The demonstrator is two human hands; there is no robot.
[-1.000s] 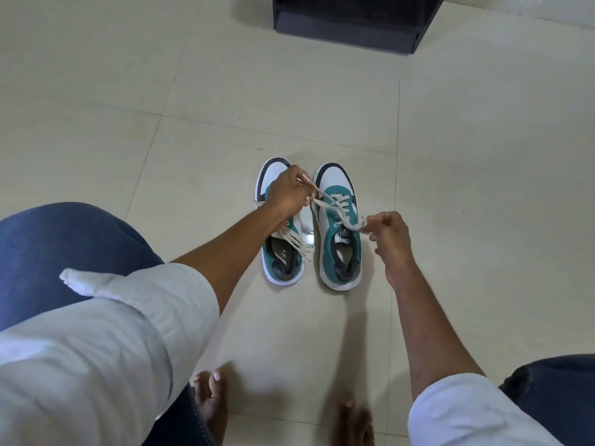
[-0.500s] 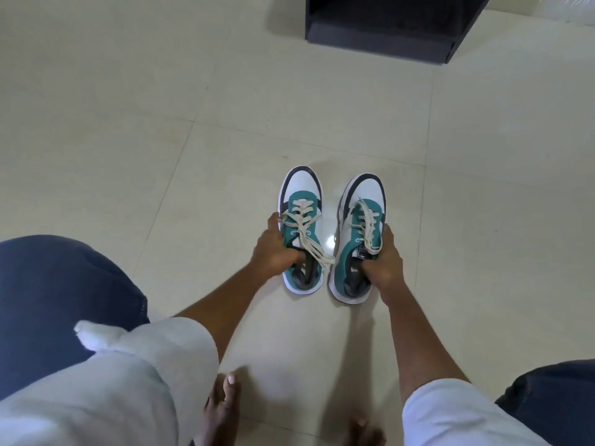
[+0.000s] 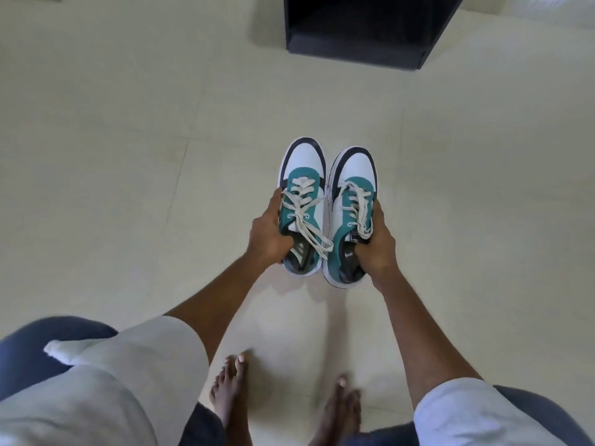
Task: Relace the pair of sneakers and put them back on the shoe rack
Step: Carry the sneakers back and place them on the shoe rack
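Note:
Two white, teal and black sneakers with cream laces are held side by side above the floor, toes pointing away from me. My left hand (image 3: 269, 238) grips the left sneaker (image 3: 302, 175) at its outer side, fingers inside the collar. My right hand (image 3: 376, 243) grips the right sneaker (image 3: 354, 175) the same way at its heel opening. Both shoes are laced; loose lace ends trail across the left one. The dark shoe rack (image 3: 363, 30) stands on the floor ahead, at the top of the view.
Pale tiled floor (image 3: 128, 156) stretches all around. My bare feet (image 3: 283, 403) stand below the shoes, and my knees in dark blue trousers fill the lower corners. Open floor lies between the sneakers and the rack.
A second ago both hands pulled the right sneaker's laces on the floor. They then took one sneaker each, and the pair has since come up off the floor, closer to me.

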